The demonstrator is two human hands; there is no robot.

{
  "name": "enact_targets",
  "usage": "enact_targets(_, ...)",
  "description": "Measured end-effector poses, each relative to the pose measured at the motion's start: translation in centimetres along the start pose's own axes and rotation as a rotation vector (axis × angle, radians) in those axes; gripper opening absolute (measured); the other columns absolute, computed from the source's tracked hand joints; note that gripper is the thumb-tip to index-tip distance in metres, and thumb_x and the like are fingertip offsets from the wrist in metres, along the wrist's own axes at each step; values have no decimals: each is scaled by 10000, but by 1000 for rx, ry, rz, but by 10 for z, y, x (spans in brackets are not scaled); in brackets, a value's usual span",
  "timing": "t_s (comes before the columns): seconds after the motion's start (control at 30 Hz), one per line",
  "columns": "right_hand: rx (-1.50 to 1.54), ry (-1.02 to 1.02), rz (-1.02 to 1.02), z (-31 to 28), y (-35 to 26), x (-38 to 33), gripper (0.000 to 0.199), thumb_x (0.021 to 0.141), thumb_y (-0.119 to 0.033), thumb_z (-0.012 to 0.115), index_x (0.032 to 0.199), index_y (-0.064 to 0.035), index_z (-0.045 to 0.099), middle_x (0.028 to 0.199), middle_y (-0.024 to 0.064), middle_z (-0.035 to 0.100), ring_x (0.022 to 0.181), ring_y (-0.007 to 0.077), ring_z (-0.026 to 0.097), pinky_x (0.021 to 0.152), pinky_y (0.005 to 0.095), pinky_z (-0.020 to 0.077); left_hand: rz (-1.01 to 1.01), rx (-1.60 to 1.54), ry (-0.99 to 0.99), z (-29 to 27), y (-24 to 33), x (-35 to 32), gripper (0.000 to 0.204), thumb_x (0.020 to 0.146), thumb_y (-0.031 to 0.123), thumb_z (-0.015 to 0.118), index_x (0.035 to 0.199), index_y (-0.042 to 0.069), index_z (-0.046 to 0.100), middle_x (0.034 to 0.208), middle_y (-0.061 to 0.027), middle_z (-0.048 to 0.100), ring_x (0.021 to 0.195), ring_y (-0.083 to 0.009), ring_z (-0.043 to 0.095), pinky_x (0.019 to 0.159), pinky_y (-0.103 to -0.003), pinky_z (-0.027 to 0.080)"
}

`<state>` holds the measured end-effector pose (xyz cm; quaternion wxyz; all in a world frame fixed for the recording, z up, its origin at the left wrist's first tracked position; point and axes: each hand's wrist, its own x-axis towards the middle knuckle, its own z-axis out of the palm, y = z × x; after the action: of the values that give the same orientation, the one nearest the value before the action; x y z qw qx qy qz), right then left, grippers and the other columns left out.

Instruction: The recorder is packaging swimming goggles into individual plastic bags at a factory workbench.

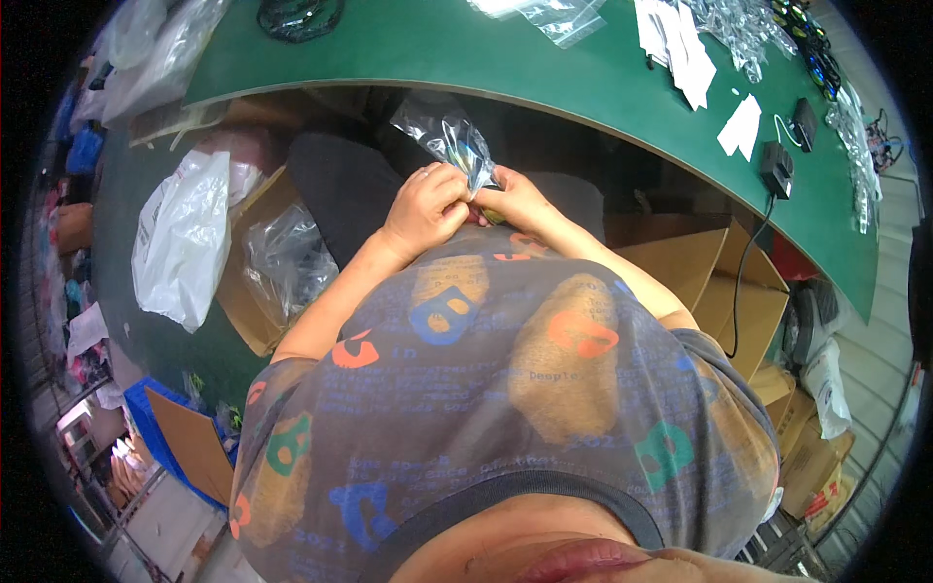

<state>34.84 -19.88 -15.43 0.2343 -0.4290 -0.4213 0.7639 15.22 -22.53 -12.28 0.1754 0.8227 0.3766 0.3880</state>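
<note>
The green table (544,58) curved in front of me, with cardboard boxes (719,291) under it. My left hand (428,206) and my right hand (513,199) were closed together, pinching the lower end of a small clear plastic bag (449,136) above my lap. A white bag (183,238) lay at my left.

A grey short-sleeved T-shirt (505,389) is worn, with a darker ribbed band at the neckline. It is printed all over with rounded tan patches, small orange, blue and green shapes, and rows of fine blue lettering. Both forearms are left bare, and dark trousers (335,185) are seen on the lap.
</note>
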Motion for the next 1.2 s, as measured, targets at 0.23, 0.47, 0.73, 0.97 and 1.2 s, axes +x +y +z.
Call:
enact_targets(0.23, 132, -186, 39, 8, -13, -3, 245, 874, -165, 732, 1070, -45, 646, 902, 24, 674, 758, 110, 636, 688, 268, 509, -1006, -1321, 140, 13, -2, -7, 422, 973, 328, 686, 1243, 14, 608, 1004, -78, 696, 927, -196, 689, 711, -316, 601)
enact_targets(0.47, 224, -96, 144, -4, -14, -15, 547, 888, -166, 773, 1368, 3, 572, 1161, 82, 688, 1030, 159, 659, 934, 314, 523, -1043, -1388, 187, 23, -39, -1, 333, 992, 297, 672, 1169, 15, 653, 1123, -119, 722, 1027, -232, 697, 975, -399, 534)
enact_targets(0.73, 60, -86, -2, -12, -13, -5, 882, 938, -98, 721, 1598, -121, 137, 1153, 125, 660, 992, 202, 687, 802, 325, 576, -1191, -1545, 16, 29, -52, -7, 415, 1041, 414, 573, 1276, 72, 564, 1208, -124, 686, 1100, -245, 672, 993, -440, 536)
enact_targets(0.97, 55, -157, 47, -19, -2, 12, 845, 931, -81, 727, 1589, -152, 201, 1151, 111, 644, 987, 188, 681, 796, 321, 577, -1163, -1021, -136, 4, -35, -21, 587, 959, 444, 697, 1350, 48, 511, 1247, -112, 656, 1162, -213, 634, 1035, -453, 489)
enact_targets(1.2, -363, -30, -240, -6, 16, 26, 941, 857, -124, 806, 1592, -125, 218, 1071, 127, 669, 1014, 178, 659, 892, 332, 557, -1039, -845, 323, 37, -47, -44, 528, 956, 136, 709, 1369, -27, 424, 1084, -131, 681, 976, -192, 686, 800, -299, 571)
